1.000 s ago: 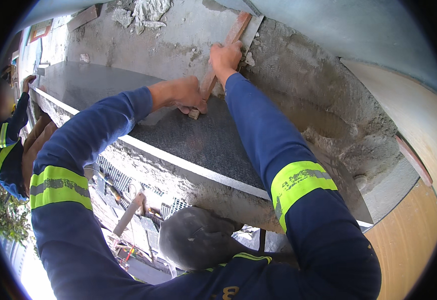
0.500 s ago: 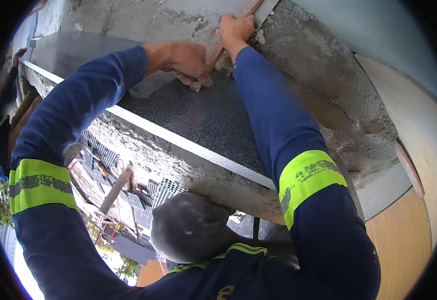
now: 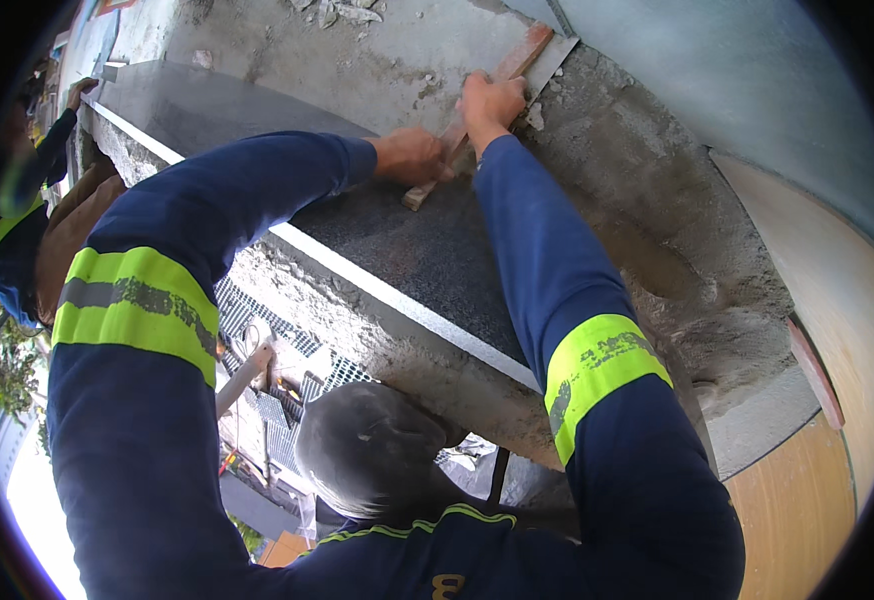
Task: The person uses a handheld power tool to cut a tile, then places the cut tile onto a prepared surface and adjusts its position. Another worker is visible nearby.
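Note:
A long wooden strip [image 3: 510, 66] slants across the dark speckled stone slab [image 3: 412, 255] and the grey mortar behind it. My left hand [image 3: 414, 156] is closed around the strip just above its near end, which sticks out below the fingers over the slab. Farther up, my right hand [image 3: 490, 103] grips the same strip, its fingers curled over it. A flat grey plate [image 3: 554, 65] lies along the strip's right side beyond my right hand; how the two are joined is hidden.
Rough wet mortar [image 3: 657, 220] spreads right of the slab, up to pale boards [image 3: 797, 225]. A white edge [image 3: 397, 298] runs along the slab's front above rough concrete. Below are dark grids [image 3: 342, 373] and a rounded grey shape [image 3: 372, 445]. Another person's hand [image 3: 82, 92] touches the slab's far left end.
The view has shifted, so the scene sits lower and the strip's far end shows. My left hand has moved right and up along the strip, exposing more of its near end.

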Motion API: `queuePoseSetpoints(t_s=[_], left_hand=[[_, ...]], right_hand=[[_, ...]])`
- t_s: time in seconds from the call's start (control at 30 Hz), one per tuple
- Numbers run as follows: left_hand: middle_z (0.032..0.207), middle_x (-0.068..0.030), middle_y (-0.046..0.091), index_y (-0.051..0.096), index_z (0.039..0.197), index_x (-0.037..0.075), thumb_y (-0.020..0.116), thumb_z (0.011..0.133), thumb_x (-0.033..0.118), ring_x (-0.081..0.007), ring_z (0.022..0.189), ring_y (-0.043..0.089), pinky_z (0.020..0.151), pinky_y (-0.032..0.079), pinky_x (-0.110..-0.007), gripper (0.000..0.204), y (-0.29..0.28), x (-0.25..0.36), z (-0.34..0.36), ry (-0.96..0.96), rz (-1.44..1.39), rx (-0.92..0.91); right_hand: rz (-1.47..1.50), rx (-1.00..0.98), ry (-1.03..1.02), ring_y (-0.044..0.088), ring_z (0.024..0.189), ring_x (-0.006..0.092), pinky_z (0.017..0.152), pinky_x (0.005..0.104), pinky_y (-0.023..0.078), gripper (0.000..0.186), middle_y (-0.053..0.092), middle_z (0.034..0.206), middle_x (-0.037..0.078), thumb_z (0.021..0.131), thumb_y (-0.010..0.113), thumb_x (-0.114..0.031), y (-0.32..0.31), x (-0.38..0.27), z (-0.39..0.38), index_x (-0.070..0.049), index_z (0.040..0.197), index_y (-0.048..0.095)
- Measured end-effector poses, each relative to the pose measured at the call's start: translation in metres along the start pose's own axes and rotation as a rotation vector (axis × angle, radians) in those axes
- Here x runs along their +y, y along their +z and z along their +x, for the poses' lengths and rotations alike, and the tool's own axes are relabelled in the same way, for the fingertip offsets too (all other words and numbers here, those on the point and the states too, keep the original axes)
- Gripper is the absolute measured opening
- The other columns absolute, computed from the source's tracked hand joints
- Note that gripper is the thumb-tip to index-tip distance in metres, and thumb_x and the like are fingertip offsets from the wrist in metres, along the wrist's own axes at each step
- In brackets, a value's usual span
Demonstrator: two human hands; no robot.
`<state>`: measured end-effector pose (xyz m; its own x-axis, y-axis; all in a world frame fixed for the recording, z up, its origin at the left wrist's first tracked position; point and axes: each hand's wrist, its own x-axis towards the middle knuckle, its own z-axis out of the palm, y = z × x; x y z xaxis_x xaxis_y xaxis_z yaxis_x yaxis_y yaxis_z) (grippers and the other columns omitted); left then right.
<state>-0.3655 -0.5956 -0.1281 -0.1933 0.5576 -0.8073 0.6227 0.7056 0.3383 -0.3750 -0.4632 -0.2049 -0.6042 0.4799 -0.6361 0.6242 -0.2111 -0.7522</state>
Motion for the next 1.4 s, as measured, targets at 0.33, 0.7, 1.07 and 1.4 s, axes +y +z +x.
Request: queuePoseSetpoints(t_s=[0.33,0.7,1.07,1.4], left_hand=[[0.087,-0.0316,0.074,0.080,0.089,-0.003,0.069,0.098,0.060,-0.0442,0.087,0.075,0.077,0.055,-0.055,0.065,-0.009,-0.002,0.016,-0.063,-0.051,-0.060],[0.109,-0.0279,0.077,0.077,0.100,-0.004,0.084,0.084,0.065,-0.0430,0.103,0.075,0.089,0.060,-0.051,0.070,-0.049,0.052,0.030,-0.368,0.574,-0.118],[0.155,-0.0150,0.060,0.063,0.148,0.017,0.051,0.112,0.040,-0.0372,0.137,0.061,0.116,0.048,-0.043,0.045,-0.047,0.449,0.146,0.390,-0.014,-0.213],[0.177,-0.0093,0.031,0.035,0.170,0.019,0.029,0.116,0.050,-0.0282,0.164,0.027,0.133,0.021,-0.039,0.063,0.015,0.613,0.162,0.282,-0.359,-0.444]], right_hand=[[-0.938,-0.766,-0.297,0.070,0.122,0.0416,0.096,0.0548,0.057,0.073,0.072,0.134,0.025,0.097,0.068,-0.058,-0.135,-0.058,0.031,0.003,0.136,0.069],[-1.172,-0.378,-0.253,0.069,0.123,0.0396,0.105,0.0499,0.056,0.046,0.071,0.134,0.021,0.112,0.051,-0.034,-0.677,-0.149,-0.178,-0.003,0.145,0.058],[-0.688,0.023,0.208,0.071,0.103,0.0479,0.094,0.0512,0.056,0.032,0.075,0.109,0.027,0.098,0.049,-0.004,-0.761,-0.013,-0.314,0.000,0.124,0.067],[-0.556,-0.482,0.002,0.060,0.136,0.0434,0.114,0.0424,0.048,0.041,0.061,0.147,0.029,0.110,0.045,-0.016,-0.760,0.006,-0.303,0.012,0.138,0.057]])
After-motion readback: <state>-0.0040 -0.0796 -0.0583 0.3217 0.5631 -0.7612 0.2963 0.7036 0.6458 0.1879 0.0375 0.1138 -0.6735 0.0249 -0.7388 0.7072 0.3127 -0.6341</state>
